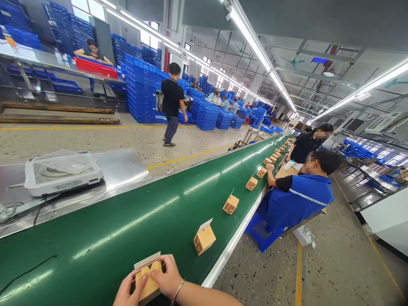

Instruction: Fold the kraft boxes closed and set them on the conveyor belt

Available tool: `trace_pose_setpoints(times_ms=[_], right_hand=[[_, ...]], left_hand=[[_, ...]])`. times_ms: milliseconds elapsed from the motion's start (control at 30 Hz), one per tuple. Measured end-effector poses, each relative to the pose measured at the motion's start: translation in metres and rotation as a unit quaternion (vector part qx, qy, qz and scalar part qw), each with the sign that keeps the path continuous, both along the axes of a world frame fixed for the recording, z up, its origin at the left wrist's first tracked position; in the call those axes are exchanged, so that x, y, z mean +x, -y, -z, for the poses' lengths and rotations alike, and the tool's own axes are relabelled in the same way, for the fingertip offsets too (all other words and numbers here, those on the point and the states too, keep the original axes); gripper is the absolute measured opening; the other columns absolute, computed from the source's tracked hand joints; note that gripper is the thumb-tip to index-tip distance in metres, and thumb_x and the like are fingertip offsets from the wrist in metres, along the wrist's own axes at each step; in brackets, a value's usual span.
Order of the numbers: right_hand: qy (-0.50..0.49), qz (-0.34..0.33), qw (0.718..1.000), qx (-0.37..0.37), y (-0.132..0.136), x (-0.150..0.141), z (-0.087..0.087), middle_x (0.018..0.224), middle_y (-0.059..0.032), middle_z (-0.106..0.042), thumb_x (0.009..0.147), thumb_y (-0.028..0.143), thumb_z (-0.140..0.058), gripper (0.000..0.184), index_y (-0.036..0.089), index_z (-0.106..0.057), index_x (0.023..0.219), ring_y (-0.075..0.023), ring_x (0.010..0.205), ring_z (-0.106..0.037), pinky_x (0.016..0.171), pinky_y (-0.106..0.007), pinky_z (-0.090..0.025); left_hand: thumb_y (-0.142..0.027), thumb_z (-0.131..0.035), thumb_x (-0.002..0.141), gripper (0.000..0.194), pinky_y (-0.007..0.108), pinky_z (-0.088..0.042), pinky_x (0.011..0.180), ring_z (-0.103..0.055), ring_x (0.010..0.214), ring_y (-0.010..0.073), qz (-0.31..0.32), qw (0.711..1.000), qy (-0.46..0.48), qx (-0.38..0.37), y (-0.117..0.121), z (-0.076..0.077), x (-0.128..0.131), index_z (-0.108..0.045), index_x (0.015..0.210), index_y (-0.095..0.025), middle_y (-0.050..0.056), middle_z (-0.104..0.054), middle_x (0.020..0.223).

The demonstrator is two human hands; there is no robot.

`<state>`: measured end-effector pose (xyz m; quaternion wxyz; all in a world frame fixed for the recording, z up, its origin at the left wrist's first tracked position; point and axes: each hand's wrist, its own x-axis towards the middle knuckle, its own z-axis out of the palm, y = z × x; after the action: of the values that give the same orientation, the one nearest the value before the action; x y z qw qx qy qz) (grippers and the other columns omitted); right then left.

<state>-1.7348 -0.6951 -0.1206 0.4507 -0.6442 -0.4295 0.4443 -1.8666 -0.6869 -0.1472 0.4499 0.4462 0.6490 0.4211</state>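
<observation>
At the bottom of the head view, a small light-wood-coloured box (150,292) with a pale upright flap (147,260) along its far edge is between my hands. My left hand (129,291) grips its left side, thumb on the near top. From the right, my right hand (168,274) closes on the same box, its thumb also pressed on the top. Farther up the green belt sits a similar box (205,239) with a brown patterned side and a raised flap. Another such box (230,205) stands beyond it. My palms hide the held box's lower sides.
The green conveyor belt (127,216) runs away to the upper right, carrying several more boxes. A person in a blue vest (299,199) sits at its right edge. A white device (63,172) rests on the metal table at left. Stacked blue crates (142,89) stand behind.
</observation>
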Motion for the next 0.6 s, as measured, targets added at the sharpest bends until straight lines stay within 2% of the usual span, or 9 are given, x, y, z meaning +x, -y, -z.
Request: trace_pose_setpoints(times_ms=[67, 133, 200, 367, 500, 600], right_hand=[[-0.018, -0.004, 1.000, -0.001, -0.007, 0.005, 0.003, 0.091, -0.0041, -0.062, 0.069, 0.026, -0.063, 0.019, 0.020, -0.065, 0.087, -0.0207, 0.090, -0.058, 0.086, -0.037, -0.047], [-0.052, -0.007, 0.999, -0.014, -0.011, 0.009, 0.013, 0.081, -0.0024, -0.061, 0.075, 0.036, -0.062, 0.018, 0.020, -0.063, 0.084, -0.0198, 0.081, -0.059, 0.078, -0.035, -0.049], [-0.070, -0.005, 0.997, -0.013, -0.013, 0.014, 0.028, 0.077, -0.0015, -0.061, 0.073, 0.043, -0.066, 0.024, 0.021, -0.061, 0.082, -0.0197, 0.077, -0.059, 0.072, -0.033, -0.049], [-0.048, 0.025, 0.998, 0.038, -0.011, 0.027, 0.052, 0.086, -0.0029, -0.063, 0.069, 0.046, -0.069, 0.029, 0.022, -0.061, 0.083, -0.0224, 0.088, -0.060, 0.077, -0.034, -0.050], [-0.051, 0.031, 0.998, 0.028, -0.015, 0.035, 0.053, 0.087, -0.0026, -0.063, 0.069, 0.043, -0.069, 0.027, 0.022, -0.060, 0.083, -0.0224, 0.088, -0.061, 0.078, -0.035, -0.050], [-0.063, 0.027, 0.998, 0.008, -0.022, 0.040, 0.047, 0.082, -0.0015, -0.063, 0.067, 0.040, -0.071, 0.026, 0.022, -0.059, 0.081, -0.0210, 0.083, -0.061, 0.075, -0.034, -0.050]], left_hand=[[-0.075, -0.060, 0.044, 0.070, 0.042, -0.057, 0.071, -0.067, 0.082, 0.0324, 0.024, 0.994, 0.085, -0.063, -0.007, -0.004, 0.012, -0.061, 0.088, -0.020, 0.009, -0.068, 0.084], [-0.072, -0.064, 0.044, 0.068, 0.037, -0.057, 0.066, -0.068, 0.076, 0.0299, 0.026, 0.985, 0.142, -0.098, -0.010, -0.008, 0.022, -0.061, 0.088, -0.020, 0.006, -0.067, 0.076], [-0.069, -0.067, 0.043, 0.067, 0.035, -0.056, 0.062, -0.068, 0.073, 0.0290, 0.025, 0.979, 0.171, -0.104, -0.009, -0.014, 0.030, -0.062, 0.087, -0.019, 0.005, -0.067, 0.073], [-0.056, -0.078, 0.040, 0.058, 0.033, -0.054, 0.058, -0.068, 0.074, 0.0301, 0.037, 0.971, 0.205, -0.117, -0.009, -0.022, 0.041, -0.063, 0.083, -0.018, 0.004, -0.068, 0.071], [-0.044, -0.078, 0.048, 0.047, 0.034, -0.056, 0.062, -0.069, 0.072, 0.0275, 0.034, 0.957, 0.245, -0.152, -0.018, -0.015, 0.052, -0.062, 0.083, -0.019, 0.004, -0.068, 0.072], [-0.039, -0.073, 0.055, 0.038, 0.035, -0.056, 0.063, -0.069, 0.071, 0.0276, 0.029, 0.959, 0.227, -0.165, -0.027, -0.010, 0.060, -0.060, 0.085, -0.018, 0.006, -0.068, 0.074]])
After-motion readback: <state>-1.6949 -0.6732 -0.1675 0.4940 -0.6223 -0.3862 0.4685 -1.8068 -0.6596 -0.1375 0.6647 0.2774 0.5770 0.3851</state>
